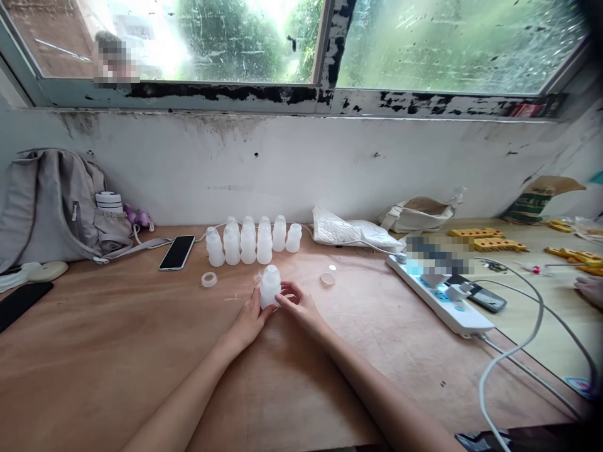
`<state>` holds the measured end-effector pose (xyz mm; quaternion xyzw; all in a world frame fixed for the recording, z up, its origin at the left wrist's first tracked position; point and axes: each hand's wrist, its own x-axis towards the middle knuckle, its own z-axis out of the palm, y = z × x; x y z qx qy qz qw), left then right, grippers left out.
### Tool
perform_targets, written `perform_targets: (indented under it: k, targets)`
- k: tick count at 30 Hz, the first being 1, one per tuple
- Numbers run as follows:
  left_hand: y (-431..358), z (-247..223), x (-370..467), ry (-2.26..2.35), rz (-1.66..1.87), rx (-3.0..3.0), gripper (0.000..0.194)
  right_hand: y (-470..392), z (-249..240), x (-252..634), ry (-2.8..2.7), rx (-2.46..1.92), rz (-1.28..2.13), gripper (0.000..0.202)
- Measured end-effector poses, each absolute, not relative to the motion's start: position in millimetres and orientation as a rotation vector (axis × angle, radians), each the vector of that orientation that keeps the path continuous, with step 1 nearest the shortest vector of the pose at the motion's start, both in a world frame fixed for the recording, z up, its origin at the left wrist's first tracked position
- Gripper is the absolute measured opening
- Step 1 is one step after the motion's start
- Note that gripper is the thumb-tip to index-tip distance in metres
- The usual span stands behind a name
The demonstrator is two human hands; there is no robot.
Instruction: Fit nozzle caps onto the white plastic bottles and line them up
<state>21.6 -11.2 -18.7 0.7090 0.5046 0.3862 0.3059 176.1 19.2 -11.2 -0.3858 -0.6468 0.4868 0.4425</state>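
Observation:
A translucent white baby bottle (271, 284) with a domed clear cap stands upright between my hands on the brown wooden table (198, 358). My left hand (252, 319) is closed round its lower left side. From the right, my right hand (298, 306) grips the bottle's lower side with thumb and fingers. Behind them, several similar bottles (248, 242) stand upright in rows; the rightmost bottle (293, 238) appears to lack the tall dome. A white ring (208, 280) lies to the left, and a clear ring (327, 278) with a small white disc (332, 268) to the right.
A phone (177, 253) and a grey backpack (51, 204) are at the left. White plastic packages (351, 231) lie by the wall. A power strip (443, 301) with trailing cables (499, 358) sits at the right. Beyond it are yellow parts (499, 243) and another person's hand (590, 290).

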Motion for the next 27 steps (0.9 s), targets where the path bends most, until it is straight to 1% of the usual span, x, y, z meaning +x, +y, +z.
perform_targets:
  k: [3, 7, 10, 14, 18, 27]
  targets:
    - [-8, -23, 18, 1.379, 0.958, 2.043, 0.046, 17, -17, 174, -1.724, -0.971, 1.119, 0.039]
    - [-4, -31, 11, 1.481, 0.857, 2.252, 0.058, 21, -28, 171, -1.8, -1.045, 0.904, 0.034]
    - [-3, -29, 5, 1.567, 0.832, 2.305, 0.06, 35, -34, 174, -1.748, -1.152, 0.746, 0.034]
    - [0, -22, -5, 1.729, 0.87, 2.295, 0.051, 66, -34, 180, -1.677, -1.23, 0.685, 0.038]
    - [5, -20, -15, 1.854, 0.948, 2.244, 0.04, 100, -31, 179, -1.666, -1.229, 0.655, 0.038]
    - [13, -19, -30, 2.046, 1.017, 2.191, 0.034, 138, -32, 167, -1.629, -1.294, 0.594, 0.04]
